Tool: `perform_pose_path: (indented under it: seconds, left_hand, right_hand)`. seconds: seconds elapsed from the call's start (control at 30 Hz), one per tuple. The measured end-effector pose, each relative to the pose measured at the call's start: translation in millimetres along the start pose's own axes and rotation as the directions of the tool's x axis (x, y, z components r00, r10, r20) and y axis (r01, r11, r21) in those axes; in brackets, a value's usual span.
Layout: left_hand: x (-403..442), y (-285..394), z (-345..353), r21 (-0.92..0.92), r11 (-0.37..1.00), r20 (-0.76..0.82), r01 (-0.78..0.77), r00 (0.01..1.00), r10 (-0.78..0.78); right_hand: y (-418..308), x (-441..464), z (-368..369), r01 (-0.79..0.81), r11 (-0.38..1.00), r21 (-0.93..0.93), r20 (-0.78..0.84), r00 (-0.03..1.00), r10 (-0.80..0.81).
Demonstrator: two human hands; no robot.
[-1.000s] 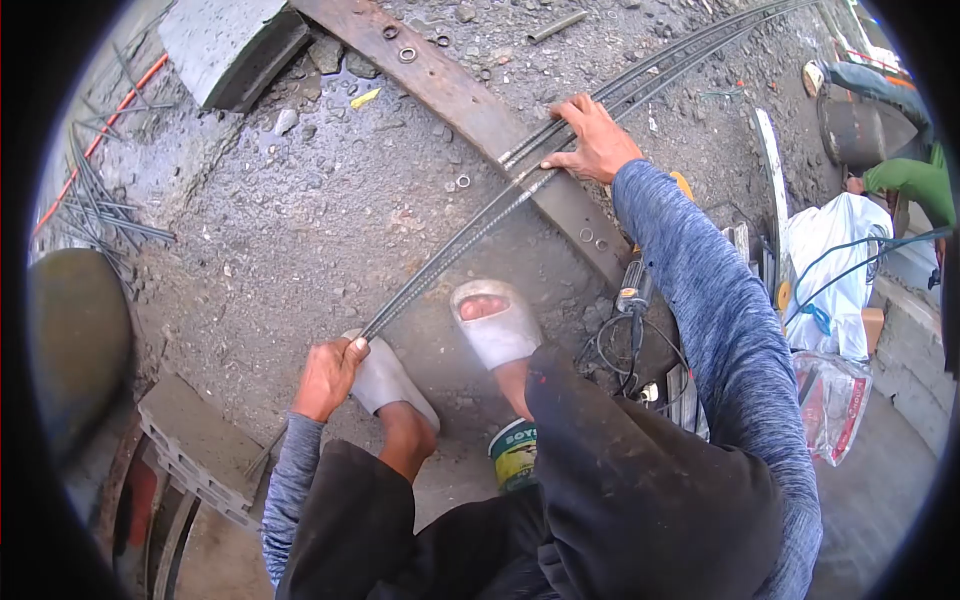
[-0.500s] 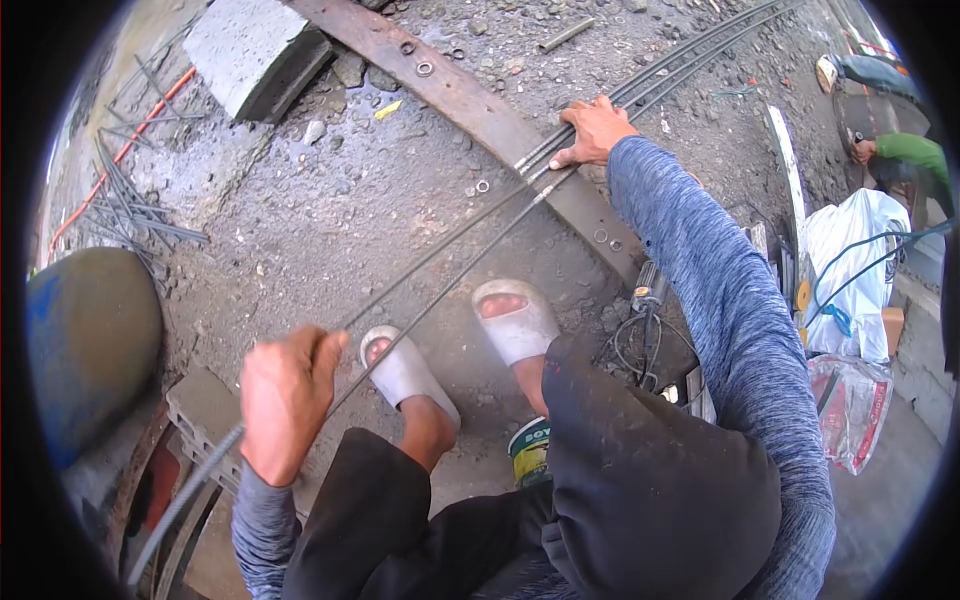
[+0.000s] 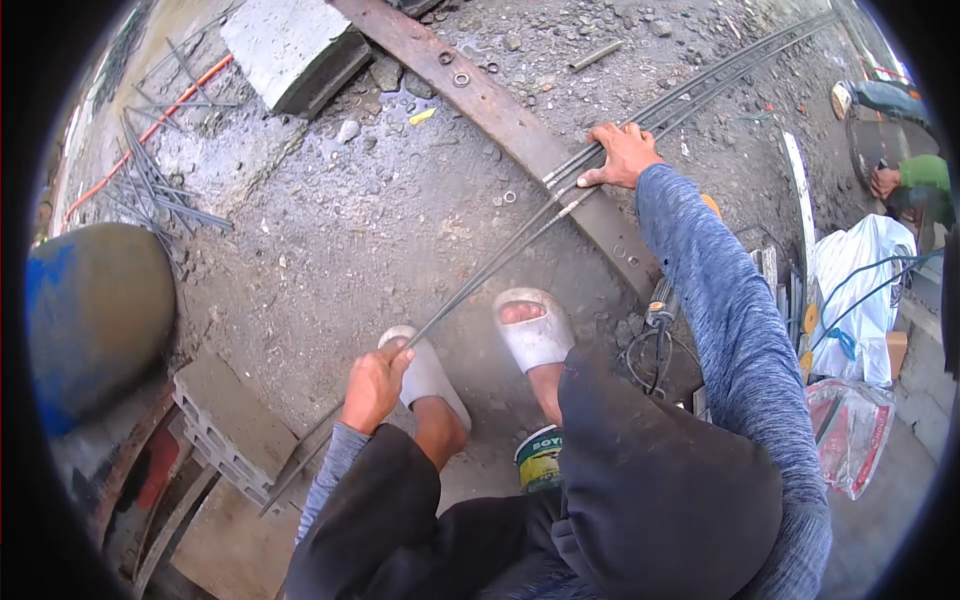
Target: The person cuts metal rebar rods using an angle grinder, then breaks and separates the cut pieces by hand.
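Observation:
Long thin steel rods (image 3: 480, 274) run diagonally from the upper right down past my feet. My left hand (image 3: 372, 388) is closed around them near my left knee, with their ends reaching below it beside a hollow block. At the upper middle, my right hand (image 3: 622, 155) grips the rods, thumb on one side and fingers on the other. Beneath it lies a rusty flat steel bar (image 3: 520, 140), which the rods cross. Pale bands mark the rods just below the right hand. Several nuts or rings (image 3: 461, 79) rest on the bar.
Hollow block (image 3: 235, 420) and blue-brown rounded container (image 3: 110, 310) stand left. A concrete block (image 3: 295, 50) and loose rods (image 3: 165, 190) lie upper left. A paint bucket (image 3: 540, 460) sits between my legs; a corded tool (image 3: 658, 312) and white bag (image 3: 855, 290) are right, near another person's hand (image 3: 885, 182).
My left hand has moved right and slightly down, closer to my knee. The rods, apart before, now run close together. My right hand keeps its place on them; the view has shifted slightly.

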State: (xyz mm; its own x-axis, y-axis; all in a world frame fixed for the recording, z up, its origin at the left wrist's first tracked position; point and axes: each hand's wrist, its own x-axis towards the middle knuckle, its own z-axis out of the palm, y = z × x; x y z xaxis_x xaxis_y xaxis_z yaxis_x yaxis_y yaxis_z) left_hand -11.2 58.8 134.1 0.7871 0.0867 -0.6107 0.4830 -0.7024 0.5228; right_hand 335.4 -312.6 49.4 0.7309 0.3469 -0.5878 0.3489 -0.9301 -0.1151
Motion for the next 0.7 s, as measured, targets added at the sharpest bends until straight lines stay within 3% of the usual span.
perform_pose_path:
  seconds: [0.2, 0.27, 0.33, 0.4, 0.47, 0.53, 0.63, 0.7]
  left_hand:
    - [8, -17, 25, -0.063, 0.998, -0.021, 0.02, 1.0, -0.021]
    - [-4, 0, 8, -0.123, 0.992, -0.013, -0.027, 1.0, 0.026]
    - [-9, 27, -32, -0.052, 0.999, 0.025, 0.011, 1.0, -0.009]
    - [-7, 85, -84, 0.238, 0.971, -0.09, -0.02, 0.995, 0.043]
    - [-1, 156, -130, 0.51, 0.857, -0.177, -0.072, 0.966, 0.187]
    - [12, 195, -149, 0.656, 0.724, -0.219, -0.215, 0.863, 0.455]
    - [14, 197, -145, 0.67, 0.712, -0.235, -0.207, 0.851, 0.469]
    - [10, 161, -134, 0.55, 0.831, -0.164, -0.084, 0.965, 0.205]
  right_hand:
    - [-1, 0, -3, -0.006, 1.0, 0.006, -0.011, 1.0, 0.007]
    - [2, 1, 0, 0.0, 1.0, 0.029, -0.043, 0.999, 0.001]
    - [2, 3, 5, -0.007, 0.999, 0.039, -0.049, 0.999, 0.009]
    - [-1, 5, 0, -0.027, 0.999, 0.029, -0.023, 0.999, 0.027]
    - [-2, 6, -2, -0.033, 0.999, 0.023, 0.003, 0.999, 0.033]
    - [-1, 8, -1, -0.035, 0.999, 0.028, -0.009, 0.999, 0.035]
    - [3, 8, 4, -0.025, 0.999, 0.037, -0.028, 0.999, 0.027]
    - [3, 7, 4, -0.022, 0.999, 0.041, -0.035, 0.999, 0.023]
